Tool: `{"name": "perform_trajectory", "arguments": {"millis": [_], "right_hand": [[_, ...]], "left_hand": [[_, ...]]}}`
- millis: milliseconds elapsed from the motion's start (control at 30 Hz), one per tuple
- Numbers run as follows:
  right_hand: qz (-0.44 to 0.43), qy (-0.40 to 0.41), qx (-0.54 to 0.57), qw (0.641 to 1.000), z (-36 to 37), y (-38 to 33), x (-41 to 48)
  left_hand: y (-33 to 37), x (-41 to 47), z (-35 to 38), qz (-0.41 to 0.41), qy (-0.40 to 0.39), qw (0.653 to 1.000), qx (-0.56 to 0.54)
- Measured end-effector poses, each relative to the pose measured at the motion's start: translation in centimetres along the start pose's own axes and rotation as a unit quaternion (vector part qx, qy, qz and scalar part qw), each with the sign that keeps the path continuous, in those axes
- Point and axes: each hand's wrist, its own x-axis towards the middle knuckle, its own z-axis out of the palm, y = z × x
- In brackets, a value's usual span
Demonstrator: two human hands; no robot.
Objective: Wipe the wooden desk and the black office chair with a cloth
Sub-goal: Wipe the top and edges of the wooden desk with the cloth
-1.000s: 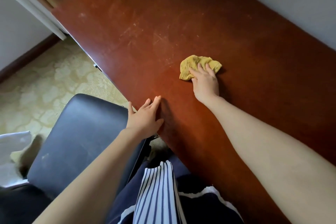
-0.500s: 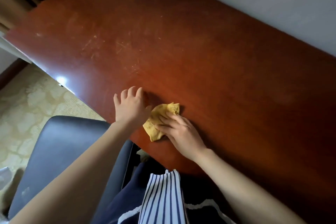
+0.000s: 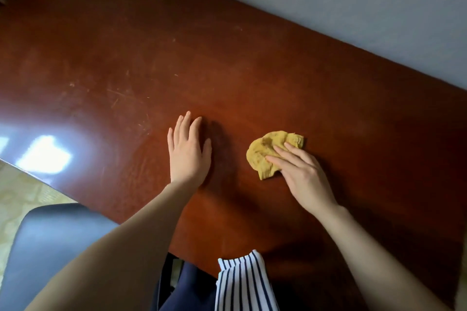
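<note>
Two hands logged on the wooden desk [image 3: 227, 58], lower centre of frame. Left hand [image 3: 188, 156]: flat, palm down on bare wood, fingers straight, gripping nothing. Right hand [image 3: 303, 177]: fingers extended, pressing the crumpled yellow cloth [image 3: 267, 151] onto the surface; thumb position unclear, no closed grip evident. Cloth located right of centre, near the left hand but apart from it, bare wood between. Long axis of cloth running lower left to upper right, crosswise to the right fingers. Nearer hand: right, already in contact. Judged mid-wipe on desk; scuffed area lying upper left, beyond the left hand. Black office chair [image 3: 50, 235] at lower left, well apart from cloth.
</note>
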Motion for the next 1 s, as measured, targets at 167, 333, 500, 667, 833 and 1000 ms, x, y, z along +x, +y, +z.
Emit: {"name": "perform_trajectory", "arguments": {"millis": [167, 333, 500, 667, 833, 1000], "right_hand": [[0.052, 0.017, 0.020, 0.998, -0.6, 2.6, 5.5], [0.088, 0.058, 0.037, 0.994, -0.7, 4.4, 10.4], [0.125, 0.052, 0.042, 0.990, -0.3, 5.3, 17.4], [0.158, 0.060, 0.002, 0.986, 1.3, 3.2, 22.5], [0.059, 0.020, -0.025, 0.998, 3.8, -1.3, 23.1], [-0.043, -0.009, -0.017, 0.999, 4.9, -3.6, 19.5]], "left_hand": [[-0.1, 3.1, 1.5, -0.013, 0.049, 0.999, -0.004], [-0.1, 3.6, 2.5, -0.046, 0.059, 0.997, 0.030], [-0.4, 4.4, 3.1, -0.049, 0.042, 0.996, 0.066], [-0.4, 4.5, 3.2, -0.047, 0.030, 0.994, 0.094], [-0.4, 4.6, 3.2, -0.047, 0.029, 0.994, 0.098], [-0.5, 4.7, 3.2, -0.043, 0.031, 0.994, 0.091]]}}
